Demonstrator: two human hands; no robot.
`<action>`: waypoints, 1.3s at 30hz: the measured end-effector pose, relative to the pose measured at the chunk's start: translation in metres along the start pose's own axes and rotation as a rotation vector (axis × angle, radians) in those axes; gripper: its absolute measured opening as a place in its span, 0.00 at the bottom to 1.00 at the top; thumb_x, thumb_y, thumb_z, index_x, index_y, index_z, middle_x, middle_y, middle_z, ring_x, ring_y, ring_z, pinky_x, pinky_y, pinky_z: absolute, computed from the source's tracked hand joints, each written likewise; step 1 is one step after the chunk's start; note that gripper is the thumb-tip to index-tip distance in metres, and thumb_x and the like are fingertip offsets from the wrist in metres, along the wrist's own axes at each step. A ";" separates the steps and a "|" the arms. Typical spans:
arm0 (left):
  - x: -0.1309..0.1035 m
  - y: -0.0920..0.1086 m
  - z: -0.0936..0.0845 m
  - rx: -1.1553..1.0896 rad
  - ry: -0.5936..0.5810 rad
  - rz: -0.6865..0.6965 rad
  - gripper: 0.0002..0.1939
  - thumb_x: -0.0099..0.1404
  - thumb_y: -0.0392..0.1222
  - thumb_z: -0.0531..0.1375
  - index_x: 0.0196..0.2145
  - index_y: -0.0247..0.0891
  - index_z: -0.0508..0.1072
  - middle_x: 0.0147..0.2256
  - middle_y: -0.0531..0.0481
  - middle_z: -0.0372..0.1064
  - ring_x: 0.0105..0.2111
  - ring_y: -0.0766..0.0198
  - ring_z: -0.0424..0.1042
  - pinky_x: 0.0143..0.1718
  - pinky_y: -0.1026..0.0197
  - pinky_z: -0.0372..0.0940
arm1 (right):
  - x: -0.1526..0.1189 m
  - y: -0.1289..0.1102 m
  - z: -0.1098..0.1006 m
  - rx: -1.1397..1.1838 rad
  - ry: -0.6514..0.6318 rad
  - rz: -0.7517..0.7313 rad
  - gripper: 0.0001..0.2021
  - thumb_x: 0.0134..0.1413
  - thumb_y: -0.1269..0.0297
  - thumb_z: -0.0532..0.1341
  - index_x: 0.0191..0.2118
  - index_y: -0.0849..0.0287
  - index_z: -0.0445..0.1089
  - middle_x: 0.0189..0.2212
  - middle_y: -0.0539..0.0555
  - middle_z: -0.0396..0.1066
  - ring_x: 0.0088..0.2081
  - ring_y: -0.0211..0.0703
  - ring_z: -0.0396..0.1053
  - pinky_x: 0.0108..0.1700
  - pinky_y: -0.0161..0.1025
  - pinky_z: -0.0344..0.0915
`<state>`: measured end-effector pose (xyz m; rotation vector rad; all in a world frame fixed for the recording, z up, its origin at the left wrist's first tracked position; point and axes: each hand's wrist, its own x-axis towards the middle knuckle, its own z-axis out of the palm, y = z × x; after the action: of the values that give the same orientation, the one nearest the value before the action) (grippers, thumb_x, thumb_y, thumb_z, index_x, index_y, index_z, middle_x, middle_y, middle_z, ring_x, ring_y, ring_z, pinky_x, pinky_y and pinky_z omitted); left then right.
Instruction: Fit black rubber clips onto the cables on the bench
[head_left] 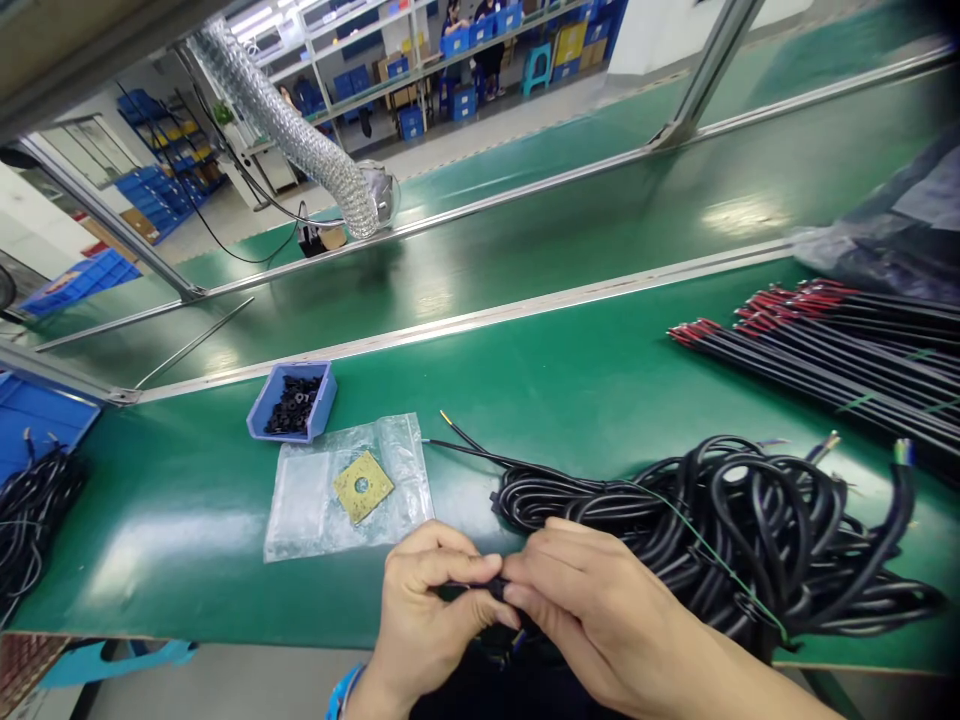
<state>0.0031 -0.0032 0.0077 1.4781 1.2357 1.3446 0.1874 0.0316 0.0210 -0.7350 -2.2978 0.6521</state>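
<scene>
- Both hands work at one black piece (491, 588), low in the view, above the near edge of the green bench (187, 540).
- The left hand (431, 610) pinches it between thumb and forefinger, with almost no gap.
- The right hand (589, 600) has its fingertips closed together at the other side, seemingly on the same piece.
- I judge that the work is in progress: the piece is gripped, but not yet laid down. The fingers hide most of it, so I cannot tell how much is finished.
- The tied cable bundle (697, 520) lies just beside the right hand and takes much space there.
- Ahead are a plastic bag (300, 510) with a yellow plate (367, 468) on it, and a blue bin (327, 405) of small black parts (296, 405).
- Red-ended cables (825, 360) lie farther right.
</scene>
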 end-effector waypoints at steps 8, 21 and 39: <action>-0.011 0.001 -0.014 0.010 -0.119 0.065 0.13 0.56 0.30 0.69 0.37 0.47 0.82 0.30 0.49 0.78 0.28 0.63 0.75 0.30 0.64 0.69 | -0.003 -0.002 -0.006 0.051 0.002 -0.053 0.08 0.63 0.75 0.52 0.37 0.59 0.68 0.24 0.49 0.65 0.26 0.38 0.60 0.33 0.39 0.55; 0.006 0.006 -0.018 -0.050 -0.326 -0.216 0.15 0.66 0.50 0.58 0.39 0.38 0.80 0.30 0.43 0.76 0.28 0.57 0.75 0.30 0.58 0.68 | -0.003 -0.012 -0.026 0.200 -0.213 -0.130 0.10 0.63 0.71 0.52 0.39 0.59 0.71 0.27 0.52 0.69 0.31 0.42 0.64 0.40 0.45 0.59; -0.010 0.005 0.002 0.183 -0.402 -0.169 0.07 0.68 0.34 0.54 0.43 0.38 0.67 0.37 0.48 0.69 0.36 0.62 0.70 0.39 0.61 0.67 | 0.040 0.020 -0.032 -0.257 -0.137 0.110 0.10 0.64 0.66 0.54 0.39 0.61 0.72 0.34 0.58 0.73 0.37 0.48 0.65 0.42 0.46 0.60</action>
<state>0.0057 -0.0141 0.0101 1.6316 1.2082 0.7897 0.1903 0.0800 0.0467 -0.9684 -2.5108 0.4716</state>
